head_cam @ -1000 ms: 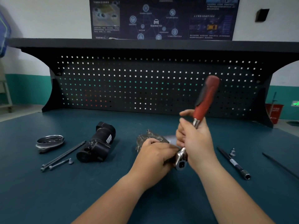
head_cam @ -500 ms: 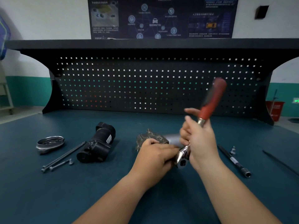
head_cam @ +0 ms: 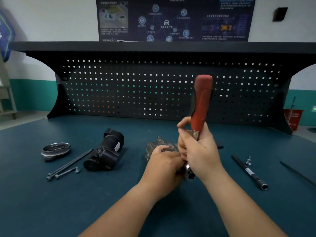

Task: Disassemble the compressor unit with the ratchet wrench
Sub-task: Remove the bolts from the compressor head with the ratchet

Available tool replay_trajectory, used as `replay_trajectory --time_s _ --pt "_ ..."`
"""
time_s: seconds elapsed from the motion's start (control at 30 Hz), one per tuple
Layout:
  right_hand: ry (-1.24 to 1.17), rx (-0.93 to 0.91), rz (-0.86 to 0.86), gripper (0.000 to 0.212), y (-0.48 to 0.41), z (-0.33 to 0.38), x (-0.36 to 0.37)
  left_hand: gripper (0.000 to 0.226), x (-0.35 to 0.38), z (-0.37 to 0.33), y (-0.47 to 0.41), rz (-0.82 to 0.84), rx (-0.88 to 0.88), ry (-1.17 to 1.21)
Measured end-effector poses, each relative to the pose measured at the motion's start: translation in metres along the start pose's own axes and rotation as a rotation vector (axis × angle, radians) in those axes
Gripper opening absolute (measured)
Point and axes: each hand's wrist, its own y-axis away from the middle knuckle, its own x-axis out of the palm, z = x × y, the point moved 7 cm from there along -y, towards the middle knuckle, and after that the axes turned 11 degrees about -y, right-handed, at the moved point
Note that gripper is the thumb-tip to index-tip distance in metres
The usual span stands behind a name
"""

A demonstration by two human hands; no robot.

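At the centre of the frame, the right hand [head_cam: 200, 151] grips the red-handled steel ratchet wrench [head_cam: 201, 100], fingers wrapped round the bare metal shank just below the red grip. The handle stands nearly upright, its red end in front of the black perforated back panel [head_cam: 136, 91]. The chromed wrench head sits low, between the two hands.

The left hand [head_cam: 162, 163] lies immediately left of the wrench head. Its fingers are curled and its thumb is on top of the grey cast-metal compressor body [head_cam: 158, 144], holding it on the dark teal bench mat [head_cam: 68, 202]. The hands hide the junction between wrench head and casting.

Left of centre, a black cylindrical housing [head_cam: 104, 153] lies on its side. Just left of it lie long dark bolts [head_cam: 71, 161] and a small silver bolt [head_cam: 77, 170]. Further left sits a silver metal ring [head_cam: 55, 149].

Right of the hands, a black extension bar [head_cam: 249, 171] lies diagonally, with a small silver fitting [head_cam: 248, 160] just beside it. A thin dark rod [head_cam: 297, 173] lies near the right edge.
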Motion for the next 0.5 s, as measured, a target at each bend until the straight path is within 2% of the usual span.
replay_trajectory --time_s 0.07,0.13,0.23,0.33,0.4,0.5 --pt "0.0 0.025 0.006 0.021 -0.001 0.001 -0.002 0.008 0.002 -0.001 -0.001 0.018 0.004 0.001" --pt "-0.06 0.042 -0.096 0.023 -0.006 0.001 -0.016 0.008 0.003 -0.003 -0.001 0.048 -0.011 0.023" --pt "-0.359 0.098 -0.449 0.026 -0.008 -0.017 -0.055 0.027 0.004 -0.003 -0.002 0.112 -0.043 0.073" --pt "-0.751 0.195 -0.749 0.031 0.001 -0.043 -0.078 0.027 0.007 -0.003 -0.002 0.17 -0.077 0.091" --pt "-0.758 0.198 -0.758 0.03 0.001 -0.046 -0.08 0.027 0.008 -0.003 -0.002 0.183 -0.071 0.092" --pt "-0.525 0.102 -0.62 0.027 -0.005 -0.032 -0.072 0.016 0.006 -0.004 -0.002 0.172 -0.055 0.076"
